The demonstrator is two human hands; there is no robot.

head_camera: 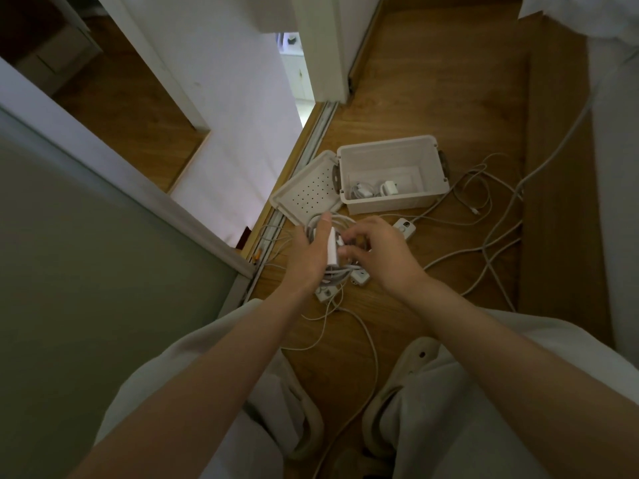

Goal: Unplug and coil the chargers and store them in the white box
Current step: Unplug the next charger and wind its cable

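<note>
Person crouched over wooden floor [408, 81], both bare forearms reaching forward.

Left hand [309, 252]: palm turned inward, thumb stretched up. It holds a white charger brick [332, 247] against the palm, with loops of the white cable [320, 221] gathered round the hand. The fingers are hidden behind the bundle.

Right hand [378, 250]: fingers curled, tips pinching the cable just beside the brick. Some motion blur at the fingertips, so the exact grip is not clear.

White box [390, 202]: sits open on the floor just beyond the hands. Its perforated lid [304, 191] lies off to the left, touching the box's side near a grey latch. Inside, at the near end, are two white chargers [359, 191] [389, 188] with their cords bundled.

White power strip [404, 228]: one end with a round button shows right of the right hand. More white socket sections [358, 279] show under the hands; I cannot tell whether they are one piece with it.

Loose white cables [484, 202] sprawl over the floor to the right of the box, tangled and crossing. Another cord [366, 340] trails back between the feet.

Sliding-door track [313, 146] runs along the left, beside the lid. Light trousers [484, 392] and pale slippers [409, 366] are at the bottom of view.
</note>
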